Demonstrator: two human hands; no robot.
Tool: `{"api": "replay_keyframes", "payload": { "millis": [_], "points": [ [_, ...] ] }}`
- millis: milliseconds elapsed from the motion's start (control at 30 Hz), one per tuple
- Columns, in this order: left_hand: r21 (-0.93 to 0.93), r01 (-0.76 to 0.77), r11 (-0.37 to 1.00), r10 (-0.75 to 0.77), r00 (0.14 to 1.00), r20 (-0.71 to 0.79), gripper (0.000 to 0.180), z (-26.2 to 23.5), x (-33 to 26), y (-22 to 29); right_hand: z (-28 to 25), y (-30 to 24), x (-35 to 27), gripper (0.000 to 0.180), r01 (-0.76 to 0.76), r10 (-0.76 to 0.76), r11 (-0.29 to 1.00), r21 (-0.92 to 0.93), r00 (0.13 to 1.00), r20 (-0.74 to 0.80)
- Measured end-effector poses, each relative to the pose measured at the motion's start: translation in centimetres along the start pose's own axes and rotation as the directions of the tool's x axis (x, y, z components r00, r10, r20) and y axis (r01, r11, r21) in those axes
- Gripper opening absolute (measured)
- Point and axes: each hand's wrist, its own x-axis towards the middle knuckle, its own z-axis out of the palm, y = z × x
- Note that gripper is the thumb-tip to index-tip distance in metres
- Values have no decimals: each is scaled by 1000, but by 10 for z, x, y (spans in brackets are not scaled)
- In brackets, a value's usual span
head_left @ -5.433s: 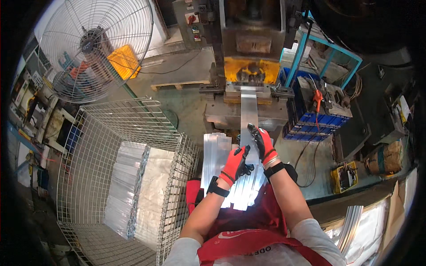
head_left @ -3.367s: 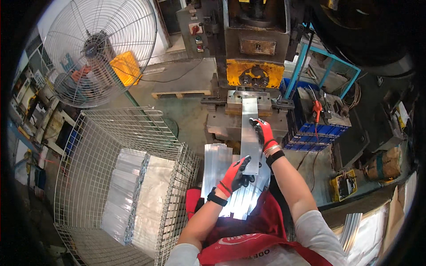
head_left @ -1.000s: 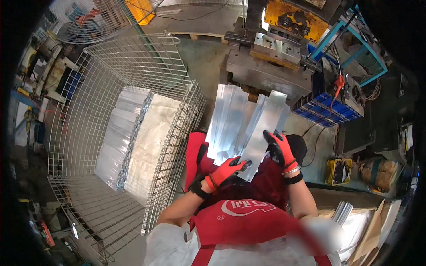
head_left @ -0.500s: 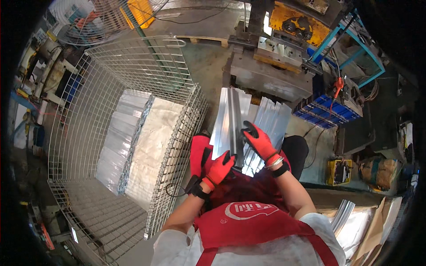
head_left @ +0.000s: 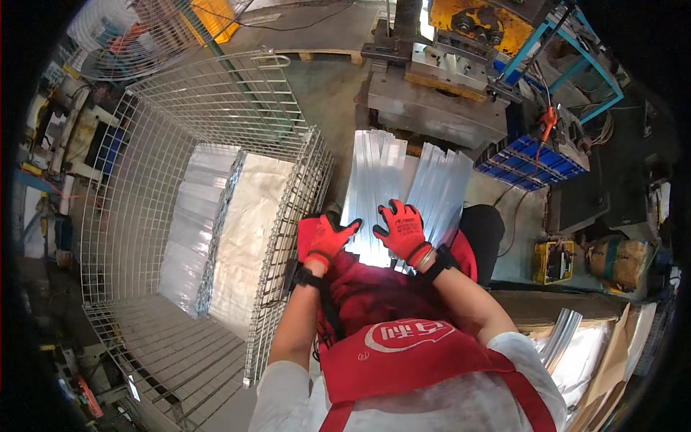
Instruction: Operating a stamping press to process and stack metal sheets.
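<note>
Two side-by-side piles of long silvery metal strips lie over my lap, a left pile (head_left: pixel 376 173) and a right pile (head_left: pixel 440 183). At the near left edge of the left pile is my left hand (head_left: pixel 330 241), in a red glove with black fingertips, its thumb and fingers apart. My right hand (head_left: pixel 404 232), gloved alike, rests over the near part of the piles with its fingers spread and bent, fingertips on the left pile. No strip is lifted in either hand. The near ends of the strips are partly hidden by my hands and the red apron (head_left: pixel 410 353).
A wire mesh cage (head_left: pixel 266 288) on the left holds stacked metal strips (head_left: pixel 191 237) beside a pale sheet (head_left: pixel 252 230). Ahead stands a heavy press machine (head_left: pixel 432 108). Blue crates (head_left: pixel 533 169) and a yellow basket (head_left: pixel 554 261) are on the right.
The darker strip that was between both hands no longer stands out from the left pile. My left hand has moved up and left; my right hand has shifted slightly left and lower.
</note>
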Motion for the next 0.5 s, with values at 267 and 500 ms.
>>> {"api": "replay_keyframes", "payload": {
  "millis": [267,500],
  "points": [
    [-269,-485,832,545,807,228,45,36,11,-54,11,14,5,49,-45,38,928,369,999,25],
    [-664,-245,706,421,900,116,48,66,-21,-52,6,6,9,52,-244,194,771,588,970,148]
  ]
}}
